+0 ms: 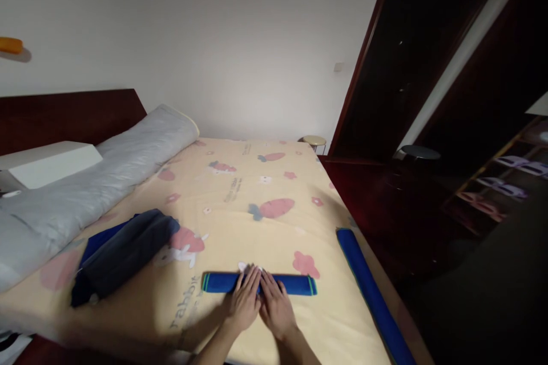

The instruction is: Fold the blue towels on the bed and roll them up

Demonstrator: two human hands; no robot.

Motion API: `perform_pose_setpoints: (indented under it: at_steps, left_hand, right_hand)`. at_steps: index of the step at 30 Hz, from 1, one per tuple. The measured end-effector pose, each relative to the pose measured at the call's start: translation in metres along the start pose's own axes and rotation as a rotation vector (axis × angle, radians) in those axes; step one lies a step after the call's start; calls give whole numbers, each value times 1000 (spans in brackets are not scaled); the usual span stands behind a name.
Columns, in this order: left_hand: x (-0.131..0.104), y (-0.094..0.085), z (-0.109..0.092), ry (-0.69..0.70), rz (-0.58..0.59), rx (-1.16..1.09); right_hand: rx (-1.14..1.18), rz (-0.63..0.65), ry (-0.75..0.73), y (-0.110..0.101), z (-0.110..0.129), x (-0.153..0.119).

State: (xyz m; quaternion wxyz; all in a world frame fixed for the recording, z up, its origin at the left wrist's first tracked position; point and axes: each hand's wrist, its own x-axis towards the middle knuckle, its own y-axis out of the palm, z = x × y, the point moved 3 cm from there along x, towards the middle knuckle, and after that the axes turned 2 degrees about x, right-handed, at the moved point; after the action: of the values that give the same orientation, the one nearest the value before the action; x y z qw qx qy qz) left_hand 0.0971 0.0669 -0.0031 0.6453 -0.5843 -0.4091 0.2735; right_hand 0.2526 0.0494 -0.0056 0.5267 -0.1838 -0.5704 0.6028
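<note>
A blue cloth folded into a narrow flat strip (218, 283), with green stripes near both ends, lies crosswise on the bed in front of me. My left hand (245, 301) rests on its middle, fingers stretched out and pointing away from me. Beside it, my right hand (277, 303) lies on the same strip with its fingers extended, the fingertips of both hands almost meeting. The hands cover the strip's centre. To the right, a longer blue folded strip (372, 293) runs along the bed's edge. A dark grey and blue garment (128, 254) lies crumpled at the left.
The bed (240, 231) has a cream sheet with carrot and rabbit prints. A long grey bolster (141, 142) and a white box (55, 164) are by the dark headboard (64, 117). Stools (314, 140) and a shoe rack (492, 182) stand beyond the right edge.
</note>
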Motion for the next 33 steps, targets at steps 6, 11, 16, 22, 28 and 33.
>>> perform_pose_setpoints:
  at_steps: [6,11,16,22,28,33]
  left_hand:
    - [-48,-15,75,-32,-88,147]
    - [-61,-23,102,-21,-113,159]
    - [-40,-25,65,-26,-148,164]
    - [-40,-12,74,30,-133,145]
    - [-48,2,102,14,-69,44]
    - [-45,-1,106,-106,-64,-152]
  right_hand:
    - [-103,-22,101,-19,-64,-46]
    - [-103,75,167,-42,-99,-66]
    - [-110,52,149,-38,-67,-39]
    - [-161,66,106,-28,-72,-36]
    - [-134,300,170,-75,-71,-9]
    - [-106,344,145,-171,-52,52]
